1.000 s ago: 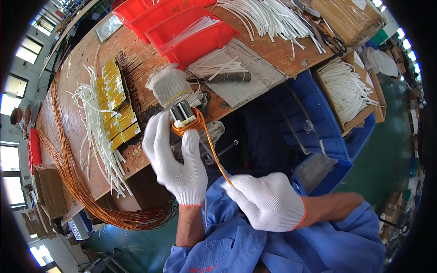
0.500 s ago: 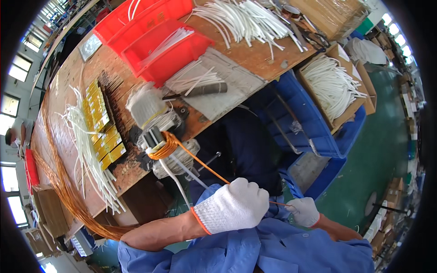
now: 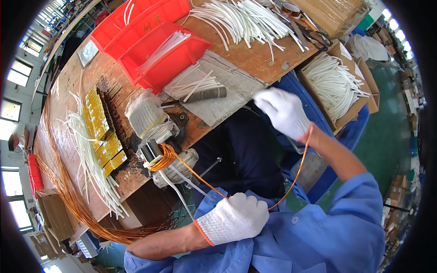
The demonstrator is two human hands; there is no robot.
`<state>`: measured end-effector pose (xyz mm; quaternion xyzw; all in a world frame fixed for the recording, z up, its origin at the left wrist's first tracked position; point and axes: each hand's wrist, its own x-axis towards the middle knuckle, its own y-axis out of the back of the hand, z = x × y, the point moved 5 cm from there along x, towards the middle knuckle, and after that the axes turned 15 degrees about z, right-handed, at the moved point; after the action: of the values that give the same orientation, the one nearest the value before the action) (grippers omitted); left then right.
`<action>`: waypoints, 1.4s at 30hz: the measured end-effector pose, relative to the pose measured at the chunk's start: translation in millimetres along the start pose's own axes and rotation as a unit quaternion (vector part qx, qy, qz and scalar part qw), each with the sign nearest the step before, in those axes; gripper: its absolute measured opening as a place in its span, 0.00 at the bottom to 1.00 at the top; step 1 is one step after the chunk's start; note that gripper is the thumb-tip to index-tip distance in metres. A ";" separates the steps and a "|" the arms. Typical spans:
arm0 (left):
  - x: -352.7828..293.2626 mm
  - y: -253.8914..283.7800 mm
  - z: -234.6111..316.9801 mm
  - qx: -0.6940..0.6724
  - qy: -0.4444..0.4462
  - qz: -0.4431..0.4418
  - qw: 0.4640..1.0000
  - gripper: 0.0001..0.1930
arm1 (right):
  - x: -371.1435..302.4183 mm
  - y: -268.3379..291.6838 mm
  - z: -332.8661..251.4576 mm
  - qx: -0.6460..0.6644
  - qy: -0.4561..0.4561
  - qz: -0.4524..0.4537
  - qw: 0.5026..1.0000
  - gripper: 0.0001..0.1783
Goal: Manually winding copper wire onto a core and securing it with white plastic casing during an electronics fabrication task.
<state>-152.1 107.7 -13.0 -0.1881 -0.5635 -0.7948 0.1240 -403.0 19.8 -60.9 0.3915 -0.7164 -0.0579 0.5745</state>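
Note:
My left hand (image 3: 234, 218), in a white knit glove, is closed around an orange copper wire (image 3: 199, 176). From my fist the wire runs up to a wound coil (image 3: 164, 157) on a metal fixture (image 3: 150, 150) at the bench edge. The wire's other side curves up to my right wrist, where its end is lost. My right hand (image 3: 282, 111), gloved too, is raised at the bench's front edge beside a grey sheet (image 3: 218, 100). Its fingers point left and are slightly blurred, so their grip cannot be made out. White tubes (image 3: 177, 189) hang below the coil.
Red bins (image 3: 157, 75) and loose white tubes (image 3: 248, 22) lie on the bench. Yellow taped blocks (image 3: 102, 132) and a copper wire bundle (image 3: 61, 182) are at left. A cardboard box of tubes (image 3: 334, 86) rests over a blue crate (image 3: 357, 129) at right.
My right hand has moved up and forward from beside my waist to the bench edge. The wire between my hands, straight before, now bows in a slack curve. My left hand stays closed, slightly lower.

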 end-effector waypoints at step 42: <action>114.9 -42.0 -10.6 0.008 0.029 -0.062 0.998 0.07 | -18.8 148.4 3.3 -0.049 0.072 0.009 0.996 0.03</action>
<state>-274.2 113.4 -1.3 -0.1282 -0.5764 -0.8018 0.0920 -478.6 132.3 2.4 0.3590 -0.6731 -0.0594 0.6438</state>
